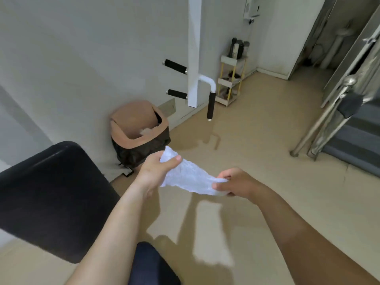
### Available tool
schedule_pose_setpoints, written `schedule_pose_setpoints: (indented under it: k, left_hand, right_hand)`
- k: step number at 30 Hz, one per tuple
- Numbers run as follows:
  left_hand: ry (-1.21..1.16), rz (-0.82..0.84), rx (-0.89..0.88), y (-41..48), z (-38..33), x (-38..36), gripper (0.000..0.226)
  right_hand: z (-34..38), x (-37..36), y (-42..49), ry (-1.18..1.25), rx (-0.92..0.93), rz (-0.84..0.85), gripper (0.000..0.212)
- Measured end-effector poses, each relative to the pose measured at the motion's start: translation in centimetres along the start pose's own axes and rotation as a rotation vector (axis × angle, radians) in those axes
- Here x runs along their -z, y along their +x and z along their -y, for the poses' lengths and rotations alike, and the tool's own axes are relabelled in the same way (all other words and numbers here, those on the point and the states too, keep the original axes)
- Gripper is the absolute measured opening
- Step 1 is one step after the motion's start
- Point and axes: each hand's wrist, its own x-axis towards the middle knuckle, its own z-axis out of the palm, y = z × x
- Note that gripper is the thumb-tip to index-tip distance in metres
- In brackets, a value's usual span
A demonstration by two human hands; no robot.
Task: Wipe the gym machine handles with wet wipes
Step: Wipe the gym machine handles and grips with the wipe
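A white wet wipe (188,177) is stretched between both hands above the floor. My left hand (157,166) pinches its upper left corner with the thumb on top. My right hand (234,183) grips its lower right end. Ahead stands the white post of the gym machine (194,48). Two black foam handles stick out to its left, an upper handle (175,66) and a lower handle (177,94). A third black handle (211,106) hangs down from a white bent tube on its right. Both hands are well short of the handles.
A brown swing-lid bin (136,128) with a black liner stands against the wall below the handles. A black padded seat (51,194) fills the lower left. A small shelf rack (232,79) stands in the corner. A metal door frame (339,95) is at right.
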Motion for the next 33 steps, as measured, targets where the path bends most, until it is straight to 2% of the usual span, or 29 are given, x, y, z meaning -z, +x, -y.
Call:
schedule_pose_setpoints:
  k: [6, 9, 10, 12, 14, 17, 20, 22, 24, 28, 31, 33]
  left_hand:
    - [-0.104, -0.111, 0.045, 9.1, -4.8, -7.7, 0.029]
    - [-0.133, -0.183, 0.041, 14.5, -6.0, -10.3, 0.021]
    - [-0.134, -0.204, 0.031, 16.3, -6.3, -11.1, 0.019]
    - [-0.138, -0.253, 0.017, 20.3, -6.6, -12.4, 0.016]
    - [-0.153, -0.294, 0.003, 24.4, -6.5, -13.5, 0.014]
    - [-0.219, -0.351, -0.040, 30.3, -5.9, -14.7, 0.013]
    - [-0.293, -0.427, -0.038, 34.7, -5.2, -15.8, 0.024]
    - [-0.308, -0.492, -0.024, 37.4, -4.5, -16.6, 0.021]
    - [-0.299, -0.552, -0.033, 39.0, -4.4, -17.6, 0.009]
    - [-0.201, -0.687, -0.013, 42.7, -4.5, -19.0, 0.006]
    - [0.081, -0.882, 0.028, 44.6, -4.2, -19.9, 0.013]
    - [0.182, -1.011, 0.061, 45.1, -4.7, -21.1, 0.017]
  right_hand:
    - [-0.3, 13.0, 7.2, 0.156, 0.028, 0.082, 0.033]
    - [-1.2, 17.8, 12.4, 0.378, 0.085, 0.142, 0.018]
    - [-1.4, 19.0, 14.1, 0.466, 0.113, 0.166, 0.020]
    - [-1.7, 21.4, 18.1, 0.574, 0.156, 0.206, 0.038]
    - [-1.6, 23.7, 22.3, 0.634, 0.170, 0.217, 0.044]
    - [-1.5, 26.3, 28.9, 0.719, 0.166, 0.208, 0.043]
    - [-1.0, 28.1, 34.2, 0.842, 0.105, 0.117, 0.035]
    - [-0.6, 28.9, 37.5, 0.858, 0.070, 0.092, 0.050]
    - [-0.1, 29.1, 39.9, 0.842, 0.076, 0.082, 0.058]
    - [1.6, 28.5, 45.2, 0.927, 0.054, 0.137, 0.046]
    - [3.3, 27.3, 48.4, 0.940, 0.044, 0.216, 0.037]
    - [4.3, 26.4, 49.8, 0.926, 0.058, 0.298, 0.033]
